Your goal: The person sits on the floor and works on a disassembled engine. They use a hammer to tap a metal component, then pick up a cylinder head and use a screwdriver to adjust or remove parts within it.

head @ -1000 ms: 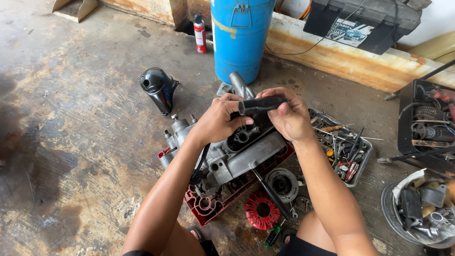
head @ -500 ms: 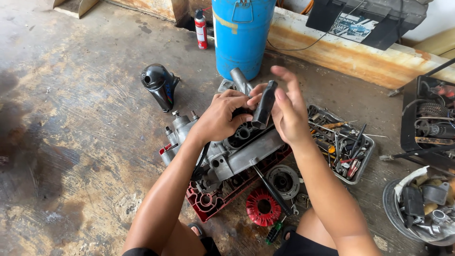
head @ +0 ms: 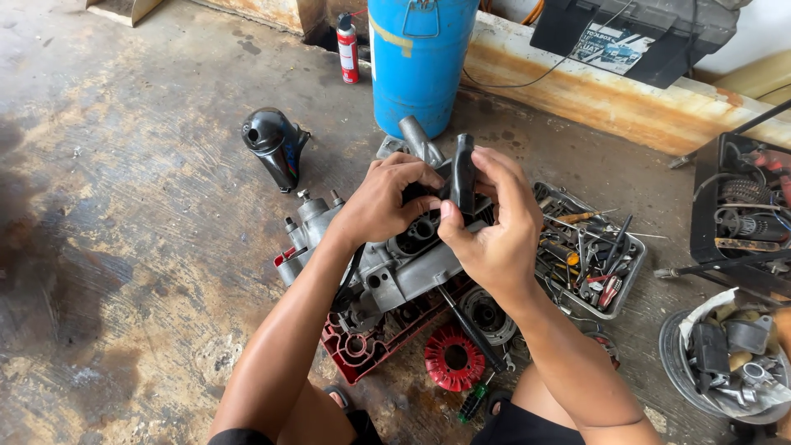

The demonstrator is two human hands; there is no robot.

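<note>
A grey metal engine case (head: pixel 395 268) lies on the concrete floor in front of me, on top of a red plastic cover (head: pixel 362 346). Both hands are over its upper end. My right hand (head: pixel 490 227) grips a black tool handle (head: pixel 463 173) that stands nearly upright. My left hand (head: pixel 387 198) has its fingers curled on a black part against the case, right beside that handle. What lies under the fingers is hidden.
A blue drum (head: pixel 420 58) and a red spray can (head: pixel 348 49) stand behind. A black rounded cover (head: pixel 272 144) lies left. A tray of hand tools (head: pixel 589 255) sits right, a red round part (head: pixel 453 358) and a screwdriver (head: pixel 474 330) near my legs, and a basin of parts (head: pixel 729 363) far right.
The black handle has swung from lying level across the case to standing nearly upright. My right hand has regripped it; my left hand has stayed on the case.
</note>
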